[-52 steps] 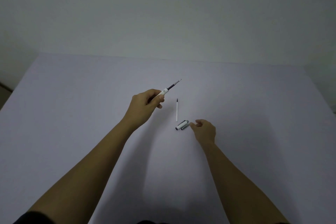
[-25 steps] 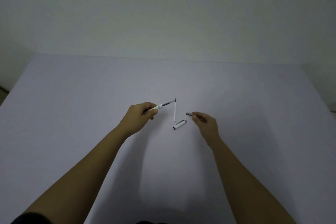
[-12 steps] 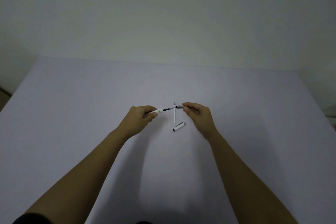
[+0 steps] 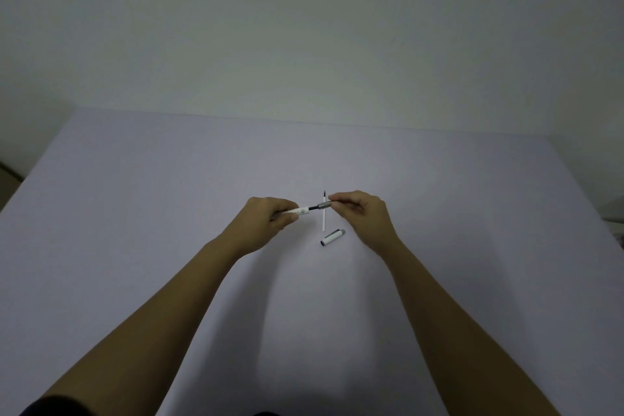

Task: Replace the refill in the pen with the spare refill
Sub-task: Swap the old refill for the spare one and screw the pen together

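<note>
My left hand (image 4: 261, 224) grips the white pen barrel (image 4: 299, 211), from which a dark refill sticks out to the right. My right hand (image 4: 363, 213) pinches the grey tip section (image 4: 326, 205), which sits over the end of that refill. Both hands hover just above the table. A thin white refill (image 4: 324, 218) lies on the table under the pen, pointing away from me. The white pen cap (image 4: 332, 237) with a grey end lies just in front of it, near my right wrist.
A wide pale lilac table (image 4: 169, 179) spreads under everything, with a plain wall behind its far edge. My two forearms stretch in from the near edge.
My right hand picked the grey tip section up from beside the cap and brought it left onto the refill's end. My left hand lowered the pen toward level.
</note>
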